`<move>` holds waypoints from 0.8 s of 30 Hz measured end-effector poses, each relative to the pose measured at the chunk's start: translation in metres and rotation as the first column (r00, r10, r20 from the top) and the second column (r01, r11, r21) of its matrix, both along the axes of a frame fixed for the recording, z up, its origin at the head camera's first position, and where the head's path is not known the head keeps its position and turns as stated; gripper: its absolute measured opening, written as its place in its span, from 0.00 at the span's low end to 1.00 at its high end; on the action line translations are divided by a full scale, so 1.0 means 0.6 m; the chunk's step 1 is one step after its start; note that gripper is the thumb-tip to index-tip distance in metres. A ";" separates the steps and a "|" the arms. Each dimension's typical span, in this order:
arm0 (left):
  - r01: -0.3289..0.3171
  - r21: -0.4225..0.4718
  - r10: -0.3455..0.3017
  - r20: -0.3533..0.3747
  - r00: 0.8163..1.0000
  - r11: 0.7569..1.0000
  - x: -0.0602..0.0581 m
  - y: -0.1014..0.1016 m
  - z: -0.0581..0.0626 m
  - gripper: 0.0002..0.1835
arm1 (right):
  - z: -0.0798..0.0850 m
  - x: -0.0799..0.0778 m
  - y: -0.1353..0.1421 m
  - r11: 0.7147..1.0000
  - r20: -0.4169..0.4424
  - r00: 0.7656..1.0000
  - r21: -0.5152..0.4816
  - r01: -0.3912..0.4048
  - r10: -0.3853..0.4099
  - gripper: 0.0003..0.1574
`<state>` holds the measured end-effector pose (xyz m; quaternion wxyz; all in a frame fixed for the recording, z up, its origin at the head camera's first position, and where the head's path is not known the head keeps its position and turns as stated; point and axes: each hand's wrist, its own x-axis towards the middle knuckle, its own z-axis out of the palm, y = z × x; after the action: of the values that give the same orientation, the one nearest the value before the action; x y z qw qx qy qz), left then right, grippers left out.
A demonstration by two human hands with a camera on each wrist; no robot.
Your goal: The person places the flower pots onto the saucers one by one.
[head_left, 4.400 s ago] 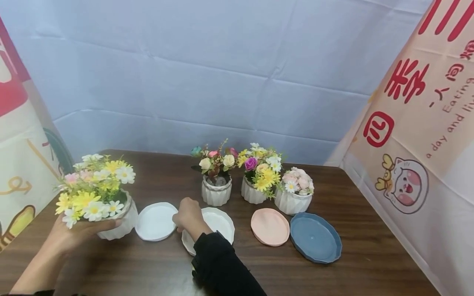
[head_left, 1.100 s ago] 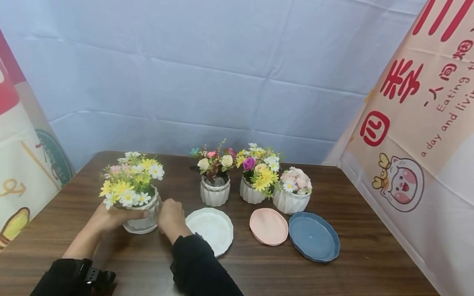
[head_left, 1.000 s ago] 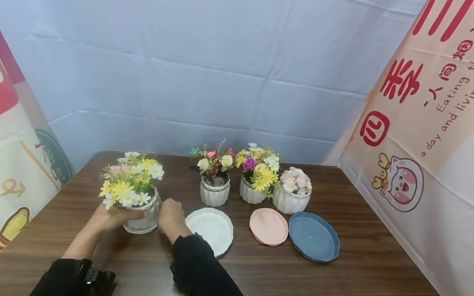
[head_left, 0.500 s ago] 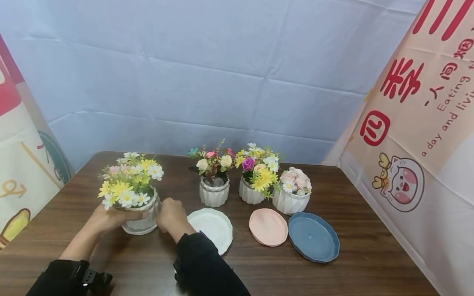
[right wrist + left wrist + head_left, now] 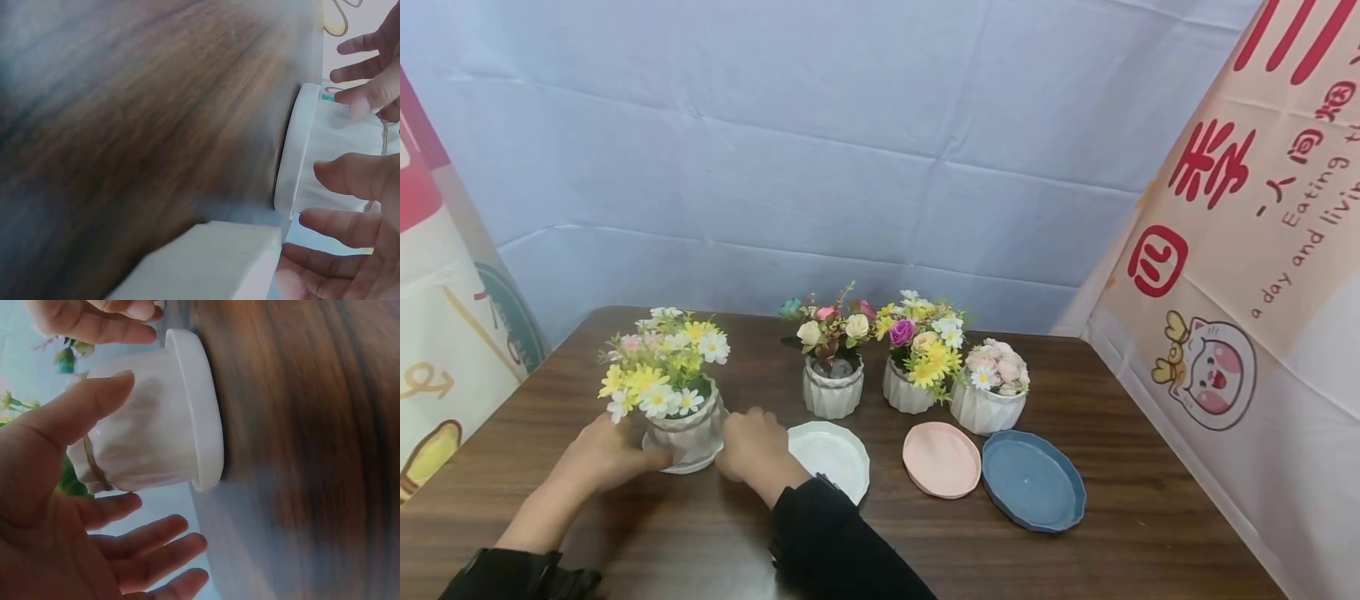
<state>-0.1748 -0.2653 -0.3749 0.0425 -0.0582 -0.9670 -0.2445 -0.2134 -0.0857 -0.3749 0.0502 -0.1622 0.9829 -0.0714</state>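
Note:
A white ribbed pot (image 5: 681,437) of yellow, white and pink artificial flowers (image 5: 662,362) stands upright on a white saucer (image 5: 203,419) at the table's left. My left hand (image 5: 606,454) is beside the pot's left side; in the left wrist view its fingers and thumb are spread around the pot without gripping. My right hand (image 5: 756,446) is at the pot's right, near the saucer's edge. The right wrist view shows its thumb and fingers (image 5: 344,225) parted and loosely bent, with nothing pinched; whether they touch the saucer is unclear.
Right of my hands lies a white plate (image 5: 835,458), partly under my right forearm. Further right are a pink plate (image 5: 942,460) and a blue plate (image 5: 1033,481). Behind them stand three flower pots: mixed roses (image 5: 833,387), yellow blooms (image 5: 910,390), pale pink blooms (image 5: 988,408).
The flower pot has moved right onto the saucer, which shifted slightly left. My right hand followed leftward. Within the last half second, my left hand has loosened and drawn back from the pot.

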 end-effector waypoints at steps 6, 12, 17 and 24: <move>-0.014 -0.051 0.017 0.072 0.997 0.999 0.010 -0.006 0.005 0.52 | -0.001 0.007 -0.001 0.998 -0.061 0.998 0.058 0.013 -0.009 0.07; -0.051 -0.080 0.062 0.142 0.988 0.995 0.010 -0.009 0.013 0.49 | -0.002 0.009 0.002 0.996 -0.054 0.999 0.088 0.002 0.002 0.09; -0.104 -0.108 0.121 0.163 0.979 0.989 0.015 -0.007 0.018 0.41 | 0.001 0.010 0.011 0.996 -0.051 0.999 0.089 0.000 0.005 0.10; -0.147 -0.141 0.162 0.103 0.981 0.979 0.030 0.009 0.016 0.39 | 0.012 0.012 0.033 0.995 -0.002 1.000 0.101 0.012 -0.012 0.16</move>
<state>-0.1567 -0.2601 -0.3650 0.0022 0.0284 -0.9835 -0.1787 -0.2063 -0.0660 -0.3678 0.0574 -0.1535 0.9862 -0.0218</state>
